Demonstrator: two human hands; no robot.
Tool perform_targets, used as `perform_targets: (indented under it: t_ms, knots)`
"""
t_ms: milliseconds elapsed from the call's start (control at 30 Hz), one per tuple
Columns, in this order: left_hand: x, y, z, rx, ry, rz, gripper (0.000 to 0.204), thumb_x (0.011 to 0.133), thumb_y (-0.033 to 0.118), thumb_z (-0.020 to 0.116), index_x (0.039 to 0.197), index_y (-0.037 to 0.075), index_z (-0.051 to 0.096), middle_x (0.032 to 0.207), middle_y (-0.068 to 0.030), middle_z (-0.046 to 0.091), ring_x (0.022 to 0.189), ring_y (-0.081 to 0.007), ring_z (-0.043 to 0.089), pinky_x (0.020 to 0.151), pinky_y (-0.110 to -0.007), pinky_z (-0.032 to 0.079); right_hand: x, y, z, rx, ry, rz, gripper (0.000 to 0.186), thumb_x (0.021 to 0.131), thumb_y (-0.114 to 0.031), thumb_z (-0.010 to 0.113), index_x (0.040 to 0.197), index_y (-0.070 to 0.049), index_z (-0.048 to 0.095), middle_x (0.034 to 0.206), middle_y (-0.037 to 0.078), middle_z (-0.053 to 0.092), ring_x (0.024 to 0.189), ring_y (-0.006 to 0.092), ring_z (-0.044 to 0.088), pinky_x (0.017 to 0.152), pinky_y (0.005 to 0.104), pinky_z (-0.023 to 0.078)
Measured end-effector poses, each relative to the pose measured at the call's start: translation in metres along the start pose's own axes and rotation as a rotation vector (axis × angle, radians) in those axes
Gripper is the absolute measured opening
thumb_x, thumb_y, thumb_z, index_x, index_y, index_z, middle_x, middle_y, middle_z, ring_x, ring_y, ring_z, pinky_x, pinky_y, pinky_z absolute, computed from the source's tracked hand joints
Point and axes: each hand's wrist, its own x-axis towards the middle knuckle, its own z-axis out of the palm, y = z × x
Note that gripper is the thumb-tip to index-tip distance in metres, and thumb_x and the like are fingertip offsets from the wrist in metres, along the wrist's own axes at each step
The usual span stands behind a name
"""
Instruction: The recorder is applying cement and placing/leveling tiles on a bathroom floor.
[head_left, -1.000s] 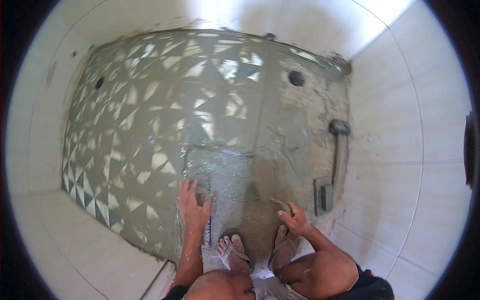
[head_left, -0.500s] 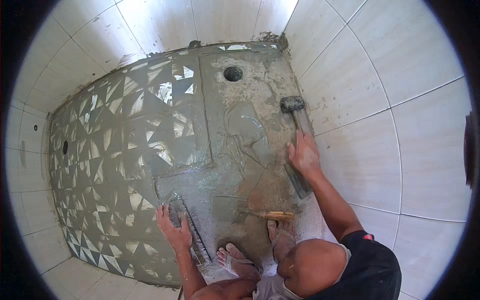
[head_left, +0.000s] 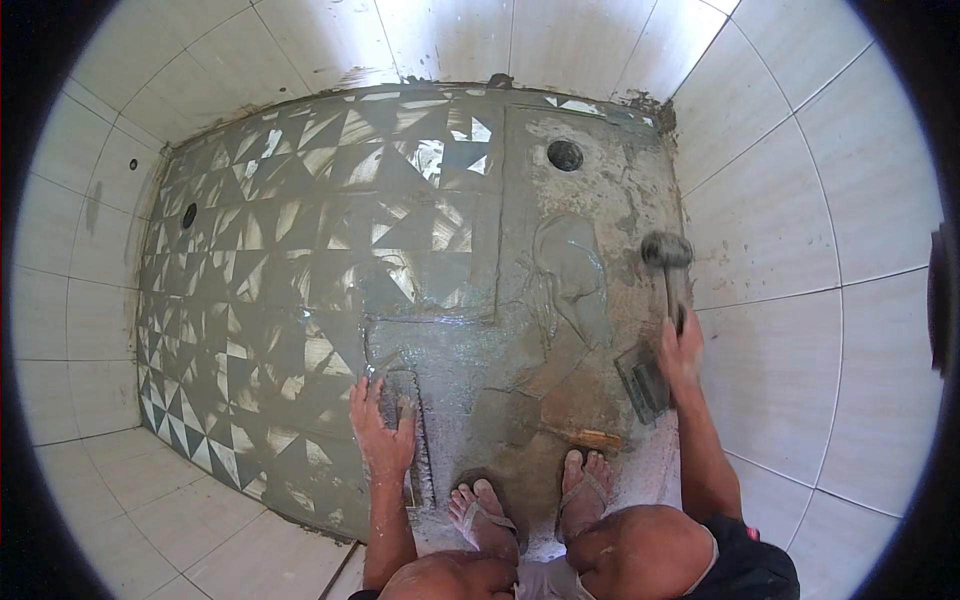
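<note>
In my right hand (head_left: 682, 352) is the handle of a mallet, its black head (head_left: 666, 250) raised near the right wall and slightly blurred. My fingers are wrapped round the handle. My left hand (head_left: 385, 432) is open, palm down with the fingers stretched out, on a grey mortar-smeared slab (head_left: 418, 440) whose right edge is rough and jagged. What lies under that palm is hidden. Beside my right forearm a dark rectangular float (head_left: 643, 385) lies on the floor. Ahead of my feet lies a trowel with a wooden handle (head_left: 585, 437) and a grey blade (head_left: 505, 414).
Grey-smeared triangle-patterned tiles (head_left: 260, 300) cover the left floor, with a small dark drain hole (head_left: 189, 215). Wet mortar (head_left: 570, 265) is spread on the bare right strip, below a round pipe opening (head_left: 565, 155). Pale tiled walls (head_left: 770, 240) stand around. My sandalled feet (head_left: 483, 508) are close by.
The view has shifted, so the floor sits further right in the picture. My right hand has closed round the mallet's handle and lifted it off the floor. My left hand stays at the slab.
</note>
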Motion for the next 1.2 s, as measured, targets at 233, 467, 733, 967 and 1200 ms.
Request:
perform_targets:
  t_ms: [233, 467, 733, 967, 1200]
  knots:
    - [0.007, 0.009, 0.017, -0.099, -0.017, -0.003, 0.062, 0.083, 0.022, 0.078, 0.137, 0.004, 0.054, 0.151, -0.0225, 0.045, 0.142, -0.0460, 0.037, 0.119, -0.055, 0.027, -0.203, 0.035, -0.072, -0.259, -0.167, 0.010, 0.021, 0.091, -0.018, 0.069, 0.097, 0.000, 0.060, 0.081, 0.023, 0.059, 0.070, 0.0394, 0.060, 0.066, 0.0470, 0.048]
    - [0.034, 0.022, 0.027, -0.145, -0.048, 0.032, 0.063, 0.080, 0.021, 0.079, 0.136, 0.004, 0.055, 0.151, -0.0222, 0.046, 0.143, -0.0449, 0.036, 0.120, -0.054, 0.025, -0.310, 0.057, -0.104, -0.300, -0.326, 0.492, 0.027, 0.088, -0.024, 0.073, 0.087, -0.003, 0.056, 0.074, 0.018, 0.056, 0.066, 0.0368, 0.057, 0.061, 0.0467, 0.047]
    - [0.055, 0.036, 0.028, -0.169, -0.017, 0.071, 0.064, 0.079, 0.022, 0.079, 0.136, 0.003, 0.056, 0.151, -0.0226, 0.045, 0.143, -0.0463, 0.035, 0.119, -0.055, 0.027, -0.300, 0.057, -0.104, -0.312, -0.218, 0.598, 0.024, 0.089, -0.021, 0.071, 0.084, -0.003, 0.055, 0.069, 0.012, 0.055, 0.062, 0.0295, 0.055, 0.059, 0.0430, 0.045]
    - [0.041, 0.028, 0.010, -0.126, -0.019, -0.016, 0.065, 0.081, 0.027, 0.080, 0.137, 0.005, 0.056, 0.151, -0.0221, 0.045, 0.144, -0.0455, 0.035, 0.118, -0.054, 0.028, -0.279, 0.041, -0.103, -0.306, -0.227, 0.570, 0.023, 0.089, -0.018, 0.070, 0.083, -0.004, 0.054, 0.065, 0.008, 0.054, 0.058, 0.0232, 0.053, 0.056, 0.0397, 0.044]
    - [0.025, 0.022, 0.014, -0.131, -0.022, -0.059, 0.064, 0.082, 0.032, 0.080, 0.137, 0.007, 0.058, 0.151, -0.0204, 0.045, 0.145, -0.0436, 0.034, 0.119, -0.052, 0.029, -0.164, -0.053, -0.020, -0.055, -0.430, -0.159, 0.013, 0.088, -0.011, 0.067, 0.097, -0.002, 0.062, 0.088, 0.018, 0.061, 0.080, 0.0358, 0.061, 0.072, 0.0429, 0.048]
